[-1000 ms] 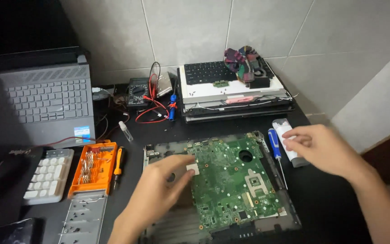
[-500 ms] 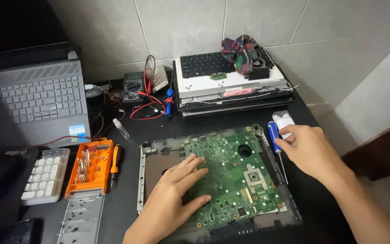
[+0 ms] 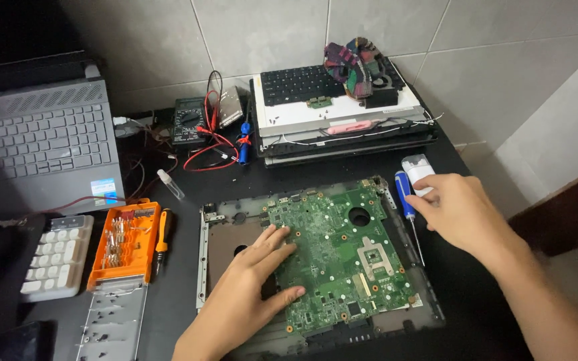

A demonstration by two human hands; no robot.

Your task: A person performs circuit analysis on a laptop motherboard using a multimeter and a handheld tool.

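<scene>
A green laptop motherboard (image 3: 342, 254) lies in a dark grey bottom case (image 3: 203, 247) on the black table. My left hand (image 3: 249, 294) rests flat on the board's left edge, fingers spread, holding nothing. My right hand (image 3: 466, 214) is at the case's right side. Its fingertips touch the handle of a blue screwdriver (image 3: 404, 194), which lies flat beside the case. A small white object (image 3: 417, 168) lies just beyond those fingers, partly covered by them.
An orange screwdriver-bit case (image 3: 125, 244) and an orange-handled driver (image 3: 162, 237) lie to the left, next to a white keypad (image 3: 55, 257). A grey laptop (image 3: 48, 144) stands at back left. A multimeter (image 3: 187, 120) with red leads and stacked laptop parts (image 3: 342, 124) sit by the tiled wall.
My right hand has slid down from the white object to the blue screwdriver. My left hand has shifted a little to the board's left edge. The view has tilted.
</scene>
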